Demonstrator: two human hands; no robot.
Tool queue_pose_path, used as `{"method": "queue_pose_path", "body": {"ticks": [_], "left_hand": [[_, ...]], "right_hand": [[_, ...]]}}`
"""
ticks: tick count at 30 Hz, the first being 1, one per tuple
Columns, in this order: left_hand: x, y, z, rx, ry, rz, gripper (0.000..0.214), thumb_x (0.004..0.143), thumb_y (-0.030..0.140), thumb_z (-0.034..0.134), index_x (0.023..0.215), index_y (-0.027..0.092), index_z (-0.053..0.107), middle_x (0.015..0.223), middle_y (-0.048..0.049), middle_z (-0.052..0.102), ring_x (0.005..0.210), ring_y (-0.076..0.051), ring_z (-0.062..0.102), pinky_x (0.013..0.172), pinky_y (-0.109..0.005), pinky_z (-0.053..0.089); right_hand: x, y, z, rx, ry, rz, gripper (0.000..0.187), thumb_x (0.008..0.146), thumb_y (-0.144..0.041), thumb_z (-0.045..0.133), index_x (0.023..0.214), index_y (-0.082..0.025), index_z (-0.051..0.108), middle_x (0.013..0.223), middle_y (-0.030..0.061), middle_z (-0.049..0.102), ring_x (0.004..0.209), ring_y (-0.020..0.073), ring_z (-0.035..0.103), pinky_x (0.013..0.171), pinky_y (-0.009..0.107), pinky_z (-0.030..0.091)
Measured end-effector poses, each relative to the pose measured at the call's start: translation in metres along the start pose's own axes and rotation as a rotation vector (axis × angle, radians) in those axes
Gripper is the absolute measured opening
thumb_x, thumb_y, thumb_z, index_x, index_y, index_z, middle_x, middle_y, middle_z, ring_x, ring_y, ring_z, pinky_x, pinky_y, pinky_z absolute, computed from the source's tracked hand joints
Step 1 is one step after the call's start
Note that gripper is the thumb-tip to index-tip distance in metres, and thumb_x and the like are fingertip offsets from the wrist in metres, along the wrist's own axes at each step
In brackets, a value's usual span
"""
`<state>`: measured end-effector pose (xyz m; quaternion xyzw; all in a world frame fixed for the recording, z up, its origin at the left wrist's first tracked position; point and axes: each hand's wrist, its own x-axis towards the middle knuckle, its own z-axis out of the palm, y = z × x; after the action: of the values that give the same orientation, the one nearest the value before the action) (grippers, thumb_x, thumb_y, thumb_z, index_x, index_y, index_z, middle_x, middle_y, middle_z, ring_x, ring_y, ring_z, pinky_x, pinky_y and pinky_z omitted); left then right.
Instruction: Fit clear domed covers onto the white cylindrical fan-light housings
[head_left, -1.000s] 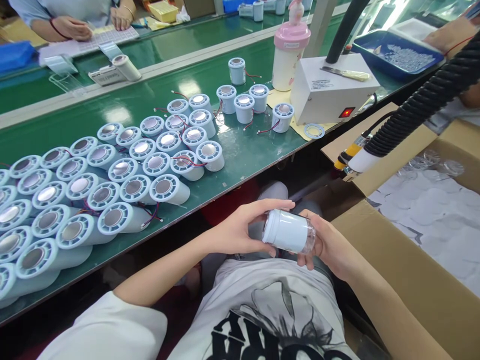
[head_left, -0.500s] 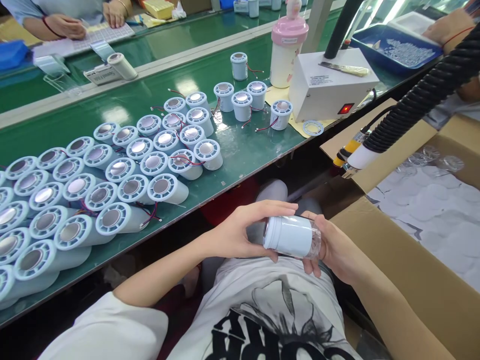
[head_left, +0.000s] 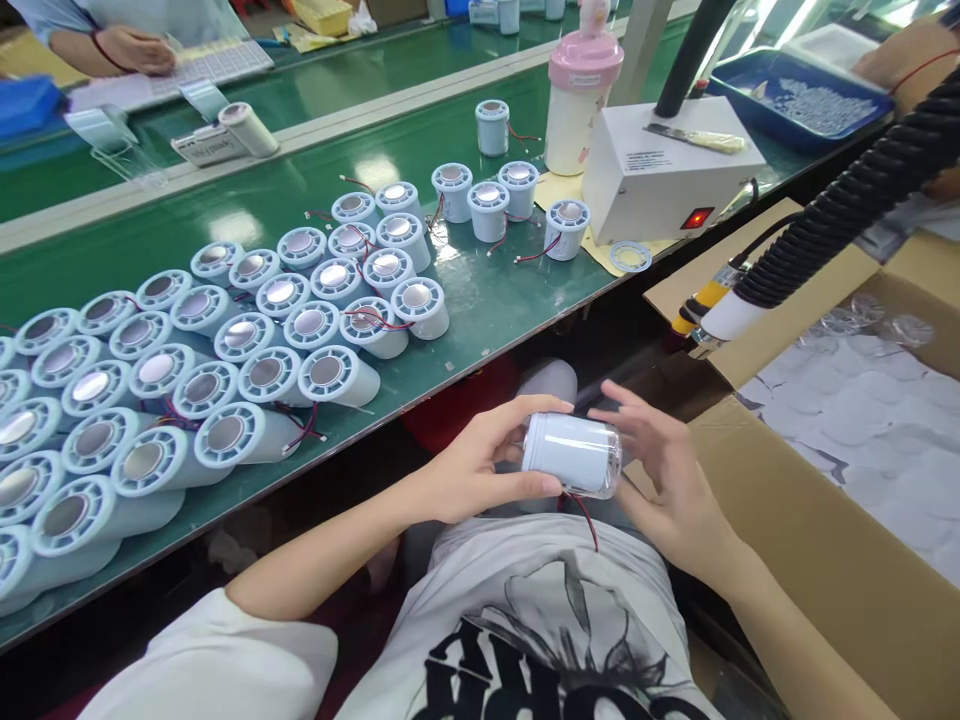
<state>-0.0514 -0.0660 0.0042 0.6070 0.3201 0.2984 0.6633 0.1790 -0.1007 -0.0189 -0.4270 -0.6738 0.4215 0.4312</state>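
A light blue cylinder lies on its side above my lap, with a clear plastic cover around it. My left hand is wrapped round its left end, thumb below and fingers above. A dark red wire hangs beneath the cylinder. Close to the covered right end is my right hand, its fingers spread and blurred a little. Whether a fingertip touches the cover I cannot tell. On the green bench to the left stand rows of similar light blue cylinders with round metallic discs on top and thin wires.
A white box with a lit red switch stands at the bench's back right, beside a pink-lidded cup. A black ribbed hose hangs at right above a cardboard box. A co-worker's hand is across the bench.
The clear cover now sits further over the cylinder. My right hand has let go of the covered end and opened. The wire has come into view below.
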Motion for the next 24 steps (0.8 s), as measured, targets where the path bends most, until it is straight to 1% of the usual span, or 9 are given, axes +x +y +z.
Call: {"method": "queue_pose_path", "body": {"ticks": [2,3,4,8,12,15,19,22,24], "left_hand": [[0.001,-0.001,0.0,-0.041,-0.016,-0.021,0.057,0.08,0.031,0.074,0.131,0.021,0.051,0.114,-0.0083,0.063,0.096,-0.02,0.065,0.085,-0.031,0.055],[0.001,-0.001,-0.001,-0.055,-0.031,-0.021,0.057,0.08,0.032,0.074,0.132,0.022,0.051,0.114,-0.0081,0.063,0.096,-0.02,0.065,0.084,-0.031,0.056],[0.002,-0.001,-0.001,-0.062,-0.047,-0.017,0.06,0.079,0.031,0.075,0.133,0.023,0.052,0.116,-0.0081,0.063,0.097,-0.021,0.065,0.085,-0.031,0.056],[0.002,0.003,-0.005,-0.046,-0.126,-0.019,0.078,0.072,0.021,0.081,0.142,0.028,0.046,0.138,-0.0095,0.054,0.117,-0.026,0.06,0.098,-0.037,0.052],[-0.002,0.006,-0.007,-0.125,-0.182,-0.117,0.077,0.082,0.016,0.071,0.149,0.028,0.035,0.14,-0.0118,0.054,0.121,-0.026,0.059,0.103,-0.041,0.048],[-0.005,0.002,-0.005,-0.215,-0.177,-0.165,0.08,0.083,0.015,0.07,0.151,0.029,0.03,0.137,-0.0109,0.057,0.113,-0.022,0.064,0.098,-0.036,0.052],[-0.006,-0.006,-0.002,-0.255,-0.211,-0.146,0.08,0.083,0.012,0.07,0.15,0.032,0.032,0.131,-0.0087,0.062,0.107,-0.02,0.066,0.092,-0.032,0.054],[-0.005,-0.008,-0.002,-0.221,-0.211,-0.064,0.078,0.08,0.01,0.072,0.146,0.035,0.039,0.148,-0.0091,0.048,0.121,-0.025,0.06,0.095,-0.033,0.054],[-0.004,-0.006,-0.003,-0.165,-0.193,0.026,0.078,0.076,0.009,0.075,0.143,0.038,0.045,0.158,-0.0065,0.034,0.136,-0.03,0.047,0.1,-0.034,0.051]], "right_hand": [[-0.001,0.002,-0.002,-0.117,-0.081,-0.246,0.065,0.085,-0.001,0.06,0.136,-0.038,0.044,0.154,0.003,0.038,0.136,0.0254,0.045,0.108,0.047,0.046],[-0.001,0.003,-0.003,-0.125,-0.113,-0.271,0.067,0.084,0.0,0.061,0.136,-0.039,0.047,0.152,0.002,0.042,0.136,0.0252,0.045,0.108,0.046,0.045],[-0.001,0.003,-0.004,-0.087,-0.132,-0.228,0.065,0.084,-0.002,0.063,0.135,-0.039,0.049,0.148,0.0018,0.047,0.134,0.0247,0.048,0.107,0.043,0.048],[0.0,0.001,-0.003,0.359,-0.165,0.185,0.056,0.084,-0.027,0.074,0.135,-0.038,0.053,0.135,0.0038,0.061,0.116,0.0246,0.063,0.09,0.035,0.059],[-0.002,0.001,-0.001,0.537,-0.112,0.323,0.051,0.079,-0.034,0.078,0.128,-0.036,0.061,0.122,0.0048,0.069,0.102,0.0246,0.07,0.083,0.035,0.062],[-0.006,-0.001,-0.002,0.404,-0.098,0.302,0.051,0.076,-0.022,0.081,0.123,-0.035,0.066,0.121,0.0022,0.07,0.099,0.0233,0.071,0.083,0.033,0.062],[-0.009,-0.005,-0.006,0.142,-0.103,0.174,0.064,0.077,-0.001,0.07,0.125,-0.042,0.063,0.131,-0.0053,0.064,0.103,0.0191,0.07,0.088,0.027,0.059],[-0.009,-0.008,-0.008,-0.002,-0.088,0.021,0.067,0.073,0.001,0.073,0.124,-0.043,0.064,0.136,-0.0068,0.06,0.112,0.0209,0.067,0.093,0.027,0.057],[-0.009,-0.01,-0.008,-0.025,-0.069,-0.037,0.069,0.071,-0.002,0.077,0.126,-0.041,0.063,0.137,-0.0051,0.06,0.116,0.0221,0.064,0.094,0.028,0.057]]}}
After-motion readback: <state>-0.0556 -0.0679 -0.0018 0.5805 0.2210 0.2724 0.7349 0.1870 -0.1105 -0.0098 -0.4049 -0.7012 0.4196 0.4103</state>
